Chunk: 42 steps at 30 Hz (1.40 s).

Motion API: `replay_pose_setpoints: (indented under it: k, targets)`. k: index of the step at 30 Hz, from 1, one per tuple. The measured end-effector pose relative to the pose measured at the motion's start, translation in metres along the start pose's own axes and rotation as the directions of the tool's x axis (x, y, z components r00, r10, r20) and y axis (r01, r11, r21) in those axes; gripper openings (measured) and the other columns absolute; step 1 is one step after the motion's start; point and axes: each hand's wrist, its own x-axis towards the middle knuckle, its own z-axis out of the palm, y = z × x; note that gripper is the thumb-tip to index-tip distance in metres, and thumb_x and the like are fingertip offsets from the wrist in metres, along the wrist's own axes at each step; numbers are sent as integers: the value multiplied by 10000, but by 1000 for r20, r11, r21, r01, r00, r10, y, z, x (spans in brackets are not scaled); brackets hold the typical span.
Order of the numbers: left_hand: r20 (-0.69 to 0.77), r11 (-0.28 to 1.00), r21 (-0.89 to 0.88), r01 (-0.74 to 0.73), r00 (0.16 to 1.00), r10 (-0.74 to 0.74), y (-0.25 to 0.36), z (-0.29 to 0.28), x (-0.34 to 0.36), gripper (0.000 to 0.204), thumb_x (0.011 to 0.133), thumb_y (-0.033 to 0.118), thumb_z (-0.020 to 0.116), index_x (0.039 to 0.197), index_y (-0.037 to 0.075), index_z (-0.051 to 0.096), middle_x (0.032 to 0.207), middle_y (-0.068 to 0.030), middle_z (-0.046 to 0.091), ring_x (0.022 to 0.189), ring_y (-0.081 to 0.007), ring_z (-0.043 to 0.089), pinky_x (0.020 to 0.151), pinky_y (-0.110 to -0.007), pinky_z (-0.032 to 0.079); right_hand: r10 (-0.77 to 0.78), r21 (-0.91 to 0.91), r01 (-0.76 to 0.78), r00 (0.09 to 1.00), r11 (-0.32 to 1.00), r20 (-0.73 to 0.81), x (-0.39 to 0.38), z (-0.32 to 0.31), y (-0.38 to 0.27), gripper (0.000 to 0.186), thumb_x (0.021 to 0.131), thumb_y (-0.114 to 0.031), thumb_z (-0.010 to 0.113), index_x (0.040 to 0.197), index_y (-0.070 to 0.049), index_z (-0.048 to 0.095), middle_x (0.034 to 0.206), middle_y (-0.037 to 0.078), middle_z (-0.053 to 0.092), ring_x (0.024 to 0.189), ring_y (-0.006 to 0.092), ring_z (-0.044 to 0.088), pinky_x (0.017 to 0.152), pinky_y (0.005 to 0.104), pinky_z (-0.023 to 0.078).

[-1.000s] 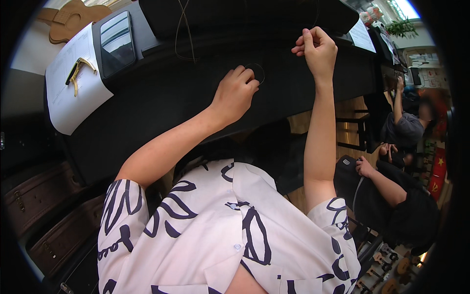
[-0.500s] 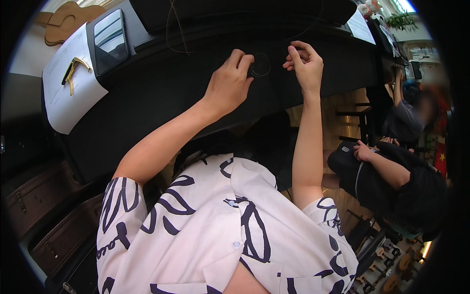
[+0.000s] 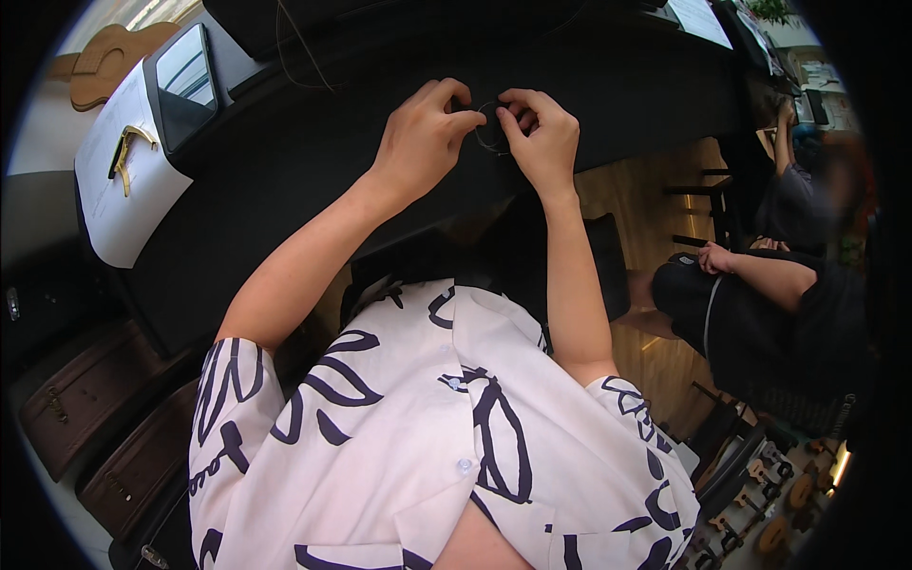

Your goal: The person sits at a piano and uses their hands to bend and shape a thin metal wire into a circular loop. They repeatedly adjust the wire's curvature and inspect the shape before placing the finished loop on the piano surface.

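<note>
My left hand and my right hand are close together above the black tabletop, fingers curled at either side of a small coil of thin wire or string, both pinching it; the exact fingertip contact is partly hidden. Looser thin strands lie across the dark surface behind my left hand. At the left, a yellow-and-black clamp-like object rests on a white sheet of paper, beside a dark tablet or phone.
A wooden guitar-shaped piece is at back left, brown cases at lower left. Two people sit to my right, one in black, one in grey, by dark stools. More papers lie at back right.
My right hand has moved left and down to meet the coil. My left hand has risen and shifted left, carrying the coil. The people at right have shifted slightly.
</note>
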Motion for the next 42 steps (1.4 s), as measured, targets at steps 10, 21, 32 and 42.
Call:
replay_pose_setpoints:
  k: [10,21,32,42]
  targets:
    - [122,986,-10,-166,979,166,3,-5,1,164,756,83,818,906,118,764,1022,-6,653,854,-213,591,733,-352,510,67,270,-68,998,961,11,-3,-3,22,120,902,-82,694,976,-32,774,843,71,769,765,145,742,667,263,560]
    - [-154,939,-344,8,986,-65,4,-2,8,128,848,-8,756,961,31,709,883,-71,714,744,-174,705,641,-272,535,-91,546,8,988,838,125,-14,-5,9,113,895,-75,762,986,-10,749,825,23,715,666,61,619,580,198,454]
    - [-187,963,-266,-32,982,-20,5,1,9,127,849,-51,729,946,29,715,944,-70,706,759,-168,713,646,-246,558,210,711,-253,966,656,151,-16,2,5,91,949,-49,694,973,31,728,720,54,685,562,86,629,487,203,477]
    - [-90,796,-576,187,953,-289,1,0,11,87,958,-26,638,1042,-3,644,871,-52,706,667,-82,635,597,-209,494,248,666,-267,961,697,127,-15,2,3,89,947,-24,684,989,43,723,740,62,691,565,87,639,481,205,476]
